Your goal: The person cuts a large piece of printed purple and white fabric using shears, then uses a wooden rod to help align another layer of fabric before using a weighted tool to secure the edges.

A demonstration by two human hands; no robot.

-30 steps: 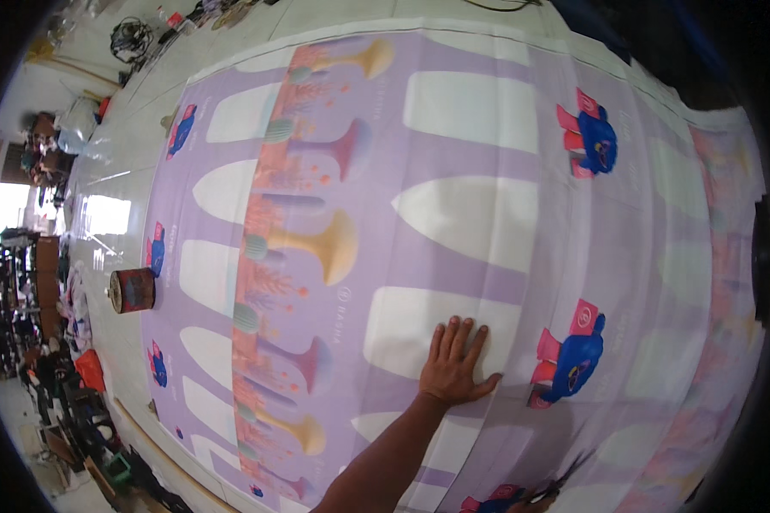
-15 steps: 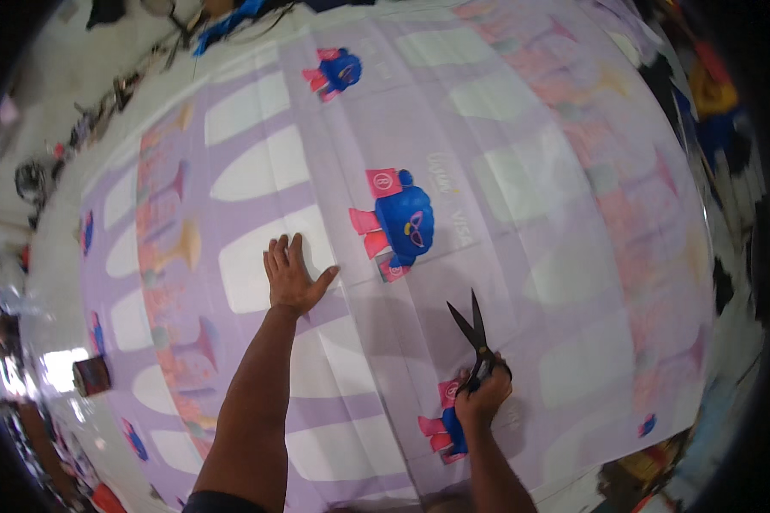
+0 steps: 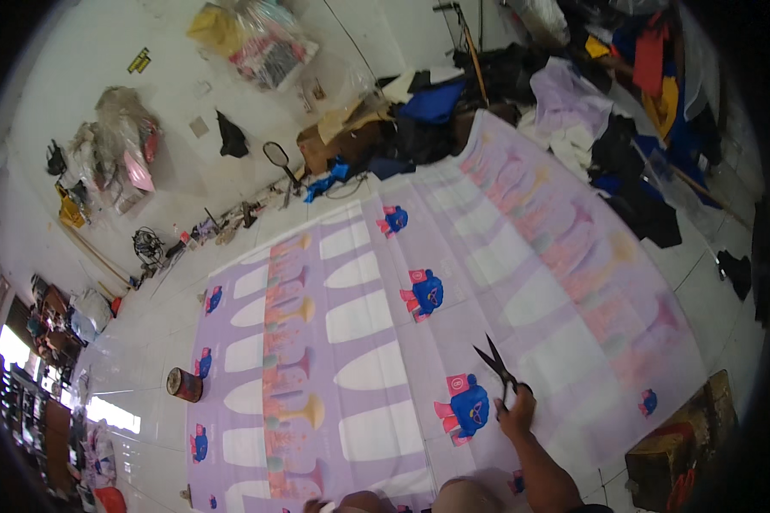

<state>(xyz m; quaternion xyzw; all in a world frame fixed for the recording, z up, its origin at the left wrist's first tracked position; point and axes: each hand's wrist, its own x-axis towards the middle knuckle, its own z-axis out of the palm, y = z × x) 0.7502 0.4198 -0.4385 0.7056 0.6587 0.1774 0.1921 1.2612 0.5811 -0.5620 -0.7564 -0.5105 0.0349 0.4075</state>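
My right hand is closed round the handles of black scissors, held above the cloth with the blades apart. Under them spreads a large printed cloth, lilac with white arches, pink bands and several blue cartoon characters. One blue character lies just left of my right hand. Only a sliver of what seems to be my left hand shows at the lower edge, beside my knees; its fingers cannot be made out.
A rusty can stands on the cloth's left edge. Dark fabric scraps are heaped at the back right. A worn wooden box sits near the right corner. Along the back wall are a small fan and a racket.
The view has tilted up and back, bringing in the walls and heaps. My left hand has come off the cloth towards the lower edge. The scissors remain in my right hand.
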